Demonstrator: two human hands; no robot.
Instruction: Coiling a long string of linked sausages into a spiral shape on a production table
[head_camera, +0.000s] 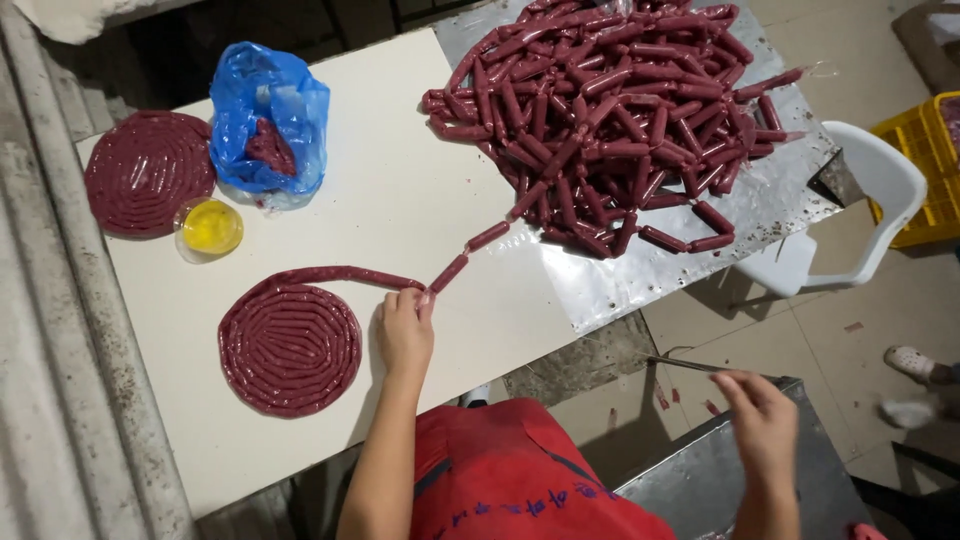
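A dark red sausage string (345, 274) is being pinched at its end by the left hand (404, 333), the grip clenched on the casing just beside the flat sausage coil (290, 346) lying on the white table (400, 200). The forearm is being extended forward. The right hand (765, 420) is being held over a metal surface (700, 480), fingers loosely curled around thin metal scissors (690, 366).

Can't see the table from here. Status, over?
Left hand pinching sausage rope beside near coil. Right hand off the table, over a metal surface, a thin strand at its fingertips. Link pile ahead.
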